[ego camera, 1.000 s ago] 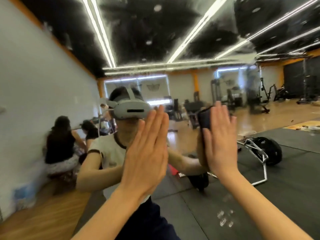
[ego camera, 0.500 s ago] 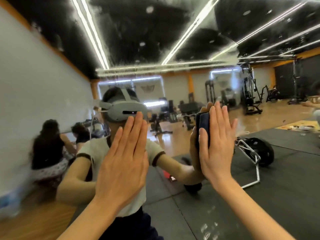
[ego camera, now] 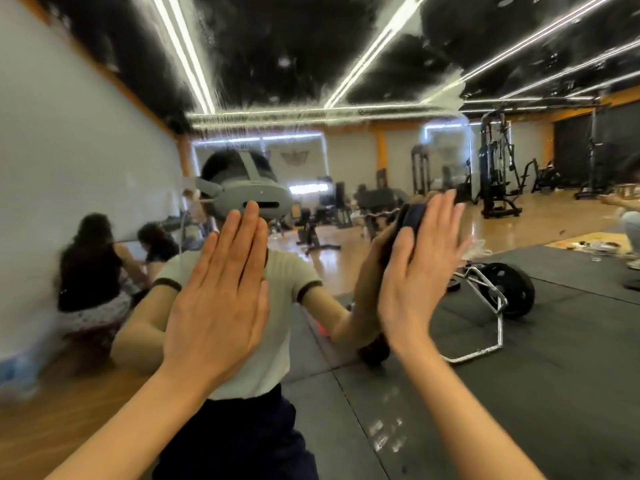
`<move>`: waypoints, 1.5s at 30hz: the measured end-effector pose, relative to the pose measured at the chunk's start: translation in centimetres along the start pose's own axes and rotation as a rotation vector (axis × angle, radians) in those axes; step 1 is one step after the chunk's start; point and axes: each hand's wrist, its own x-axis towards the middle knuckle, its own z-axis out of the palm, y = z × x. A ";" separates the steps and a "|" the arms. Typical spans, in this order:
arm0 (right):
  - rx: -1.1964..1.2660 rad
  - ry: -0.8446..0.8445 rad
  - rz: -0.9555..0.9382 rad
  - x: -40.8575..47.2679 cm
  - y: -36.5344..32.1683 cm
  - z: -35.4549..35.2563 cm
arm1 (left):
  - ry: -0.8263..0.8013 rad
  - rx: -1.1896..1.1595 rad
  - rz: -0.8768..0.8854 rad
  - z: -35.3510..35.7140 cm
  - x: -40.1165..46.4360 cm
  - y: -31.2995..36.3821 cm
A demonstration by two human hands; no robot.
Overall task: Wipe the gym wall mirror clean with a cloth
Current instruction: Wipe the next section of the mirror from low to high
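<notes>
**A:** What changed in the last second?

**B:** Nearest us, lower centre of the frame, the left hand sits flat on the mirror with straight, closed fingers, holding nothing. It has slid leftward and down across the glass compared with a second ago. The right hand, right of centre, is also spread flat, fingers straight, pressing the dark cloth against the glass; the cloth peeks out above the thumb side. That hand has barely shifted in the picture while the view swung left.

**A:** So for the job?

**B:** I'd judge the wiping is mid-stroke around the middle band, with plenty left.

**A:** And the surface?

**B:** A patch of wet smears lies at lower centre-right. Across the upper frame a foamy streak band runs, and above it the glass looks speckled and uncleaned.

**A:** The room behind?

**B:** In reflection: a barbell frame with plate on dark mats at right, weight machines farther back, seated people at left.
</notes>
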 end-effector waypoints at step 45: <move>-0.080 -0.168 -0.419 7.5 7.7 -2.2 | -0.103 -0.059 0.023 1.1 -4.1 5.4</move>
